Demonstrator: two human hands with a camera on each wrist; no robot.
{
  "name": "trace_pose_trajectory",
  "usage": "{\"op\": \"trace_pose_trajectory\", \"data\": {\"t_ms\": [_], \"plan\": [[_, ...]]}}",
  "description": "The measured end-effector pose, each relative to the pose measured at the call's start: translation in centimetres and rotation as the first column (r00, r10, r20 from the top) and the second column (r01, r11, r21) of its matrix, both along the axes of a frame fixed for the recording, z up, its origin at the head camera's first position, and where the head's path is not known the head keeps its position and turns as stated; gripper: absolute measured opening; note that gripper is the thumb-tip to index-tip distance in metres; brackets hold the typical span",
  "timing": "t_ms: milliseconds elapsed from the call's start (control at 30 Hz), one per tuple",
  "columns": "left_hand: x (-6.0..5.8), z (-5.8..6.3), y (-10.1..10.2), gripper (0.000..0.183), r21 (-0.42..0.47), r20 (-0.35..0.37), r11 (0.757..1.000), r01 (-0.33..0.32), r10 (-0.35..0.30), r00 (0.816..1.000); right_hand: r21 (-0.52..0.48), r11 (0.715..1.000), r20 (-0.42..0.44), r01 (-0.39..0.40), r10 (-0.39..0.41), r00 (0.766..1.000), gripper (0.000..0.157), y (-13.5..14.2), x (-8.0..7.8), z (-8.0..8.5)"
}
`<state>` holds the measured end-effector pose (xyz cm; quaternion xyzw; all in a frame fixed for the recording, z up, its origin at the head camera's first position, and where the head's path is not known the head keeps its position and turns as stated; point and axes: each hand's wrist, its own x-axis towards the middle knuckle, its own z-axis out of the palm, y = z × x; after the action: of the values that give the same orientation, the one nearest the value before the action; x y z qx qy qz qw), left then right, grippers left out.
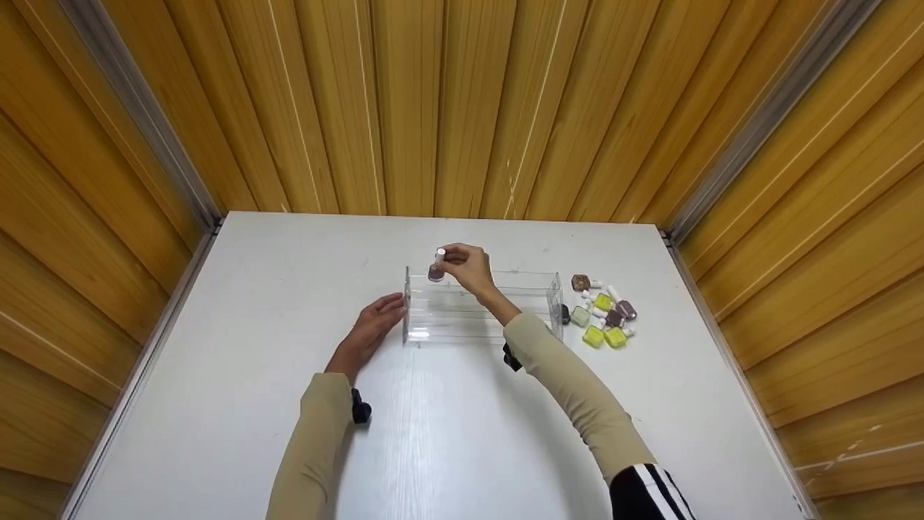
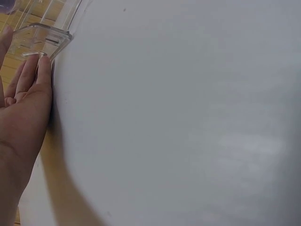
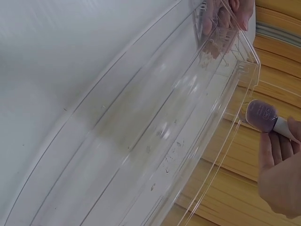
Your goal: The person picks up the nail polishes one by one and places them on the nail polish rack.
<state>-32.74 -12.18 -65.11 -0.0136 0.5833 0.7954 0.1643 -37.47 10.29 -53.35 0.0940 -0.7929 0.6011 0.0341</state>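
Note:
My right hand pinches a nail polish bottle by its white cap. The bottle is purple and hangs over the back left part of a clear acrylic rack, close to the rack's rear edge in the right wrist view. My left hand rests against the rack's left end panel, its fingers nearly straight along the clear plastic. Stepped ledges run along the length of the rack, and no bottles show on them.
Several nail polish bottles in yellow, pale green, dark purple and glittery brown lie in a loose group just right of the rack. Underneath is a white table, with wood-patterned walls behind and at both sides.

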Motion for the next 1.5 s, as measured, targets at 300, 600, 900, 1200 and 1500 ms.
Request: {"op": "trace_pose_trajectory", "data": {"t_ms": [300,600,900,1200,1500], "plan": [[0.1,-0.1,0.1,0.055,0.014,-0.013,1.0,0.006,-0.006,1.0,0.022,0.999,0.045,-0.031,0.03,0.999,0.027,-0.6,0.3,-0.9],[0.2,-0.4,0.5,0.053,0.008,-0.005,1.0,0.023,-0.023,1.0,0.086,0.995,0.003,-0.041,0.041,0.999,0.027,-0.6,0.5,-1.5],[0.0,-0.4,0.0,0.054,0.015,-0.018,1.0,0.016,-0.016,1.0,0.117,0.988,0.0,-0.098,0.098,0.995,0.037,-0.2,0.3,-0.7],[0.2,-0.3,-0.6,0.055,0.002,-0.014,1.0,-0.007,0.007,1.0,0.144,0.989,-0.096,-0.029,0.043,0.994,0.023,3.2,-0.3,-0.1],[-0.1,-0.5,-0.1,0.055,-0.023,-0.038,1.0,0.007,-0.008,0.999,0.002,0.993,0.003,0.115,-0.115,0.993,0.021,9.7,-0.7,1.4]]}}
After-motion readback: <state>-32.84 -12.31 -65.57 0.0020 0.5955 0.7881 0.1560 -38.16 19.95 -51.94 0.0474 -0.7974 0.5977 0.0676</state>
